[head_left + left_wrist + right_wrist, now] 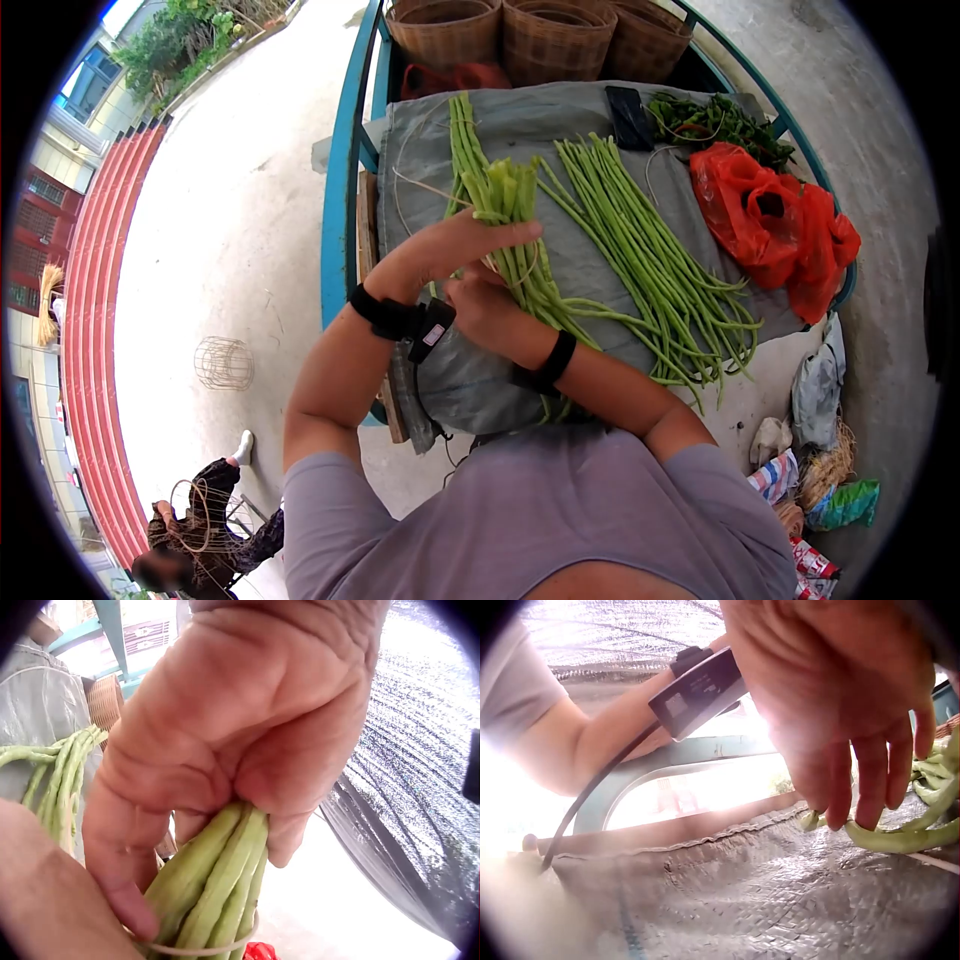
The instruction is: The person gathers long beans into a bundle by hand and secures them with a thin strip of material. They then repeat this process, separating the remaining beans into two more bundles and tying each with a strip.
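Observation:
My left hand (455, 245) grips a bundle of green long beans (508, 195) near its stem ends, thumb lying across it. A thin pale tie strip (217, 950) loops round this bundle just below the left fingers. Right below the left hand, my right hand (490, 310) is at the bundle's side, its fingertips close to the strip. In the right wrist view, the right fingers (870, 780) reach down around a bean (900, 840); the bundle's far side is hidden there. Under the bundle is a grey woven sheet (430, 135).
More long beans (640, 240) lie spread to the right, and another bunch (463, 130) behind the held one. Around the cart's blue frame (345, 200) are red plastic bags (750, 215), green peppers (715, 125) and wooden baskets (445, 30). Another person (210, 520) sits at lower left.

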